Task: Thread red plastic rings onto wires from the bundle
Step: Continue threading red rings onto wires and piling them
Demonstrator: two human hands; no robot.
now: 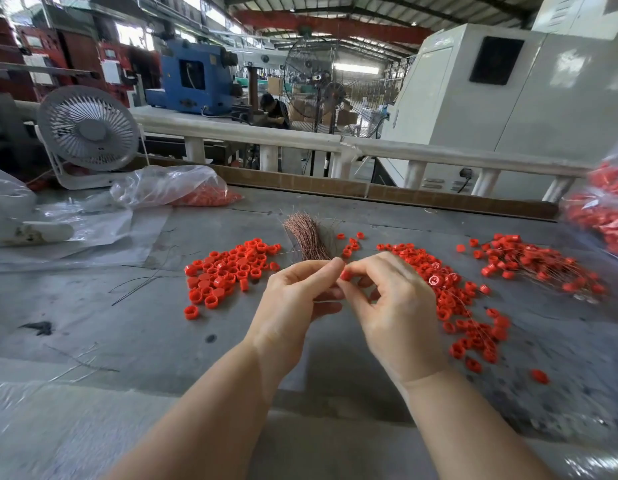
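Threading step in hand. My right hand [392, 299] pinches red ring [345, 274]; left hand [297, 296] pinches wire, barely visible. Wire bundle [305, 239] far centre on counter [144, 327]. Next, I judge: steady alignment, push through.

Grey bench [162, 327] carried loose red rings [227, 271] left, wire bundle [309, 240] center, wired rings [532, 268] right, bagged rings [182, 190] + desk fan [89, 133] at back.

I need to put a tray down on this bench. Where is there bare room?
Bare grey table lies near-left, below the left ring pile. Another strip runs behind the wire bundle, before the cardboard edge. The right side is crowded with rings.
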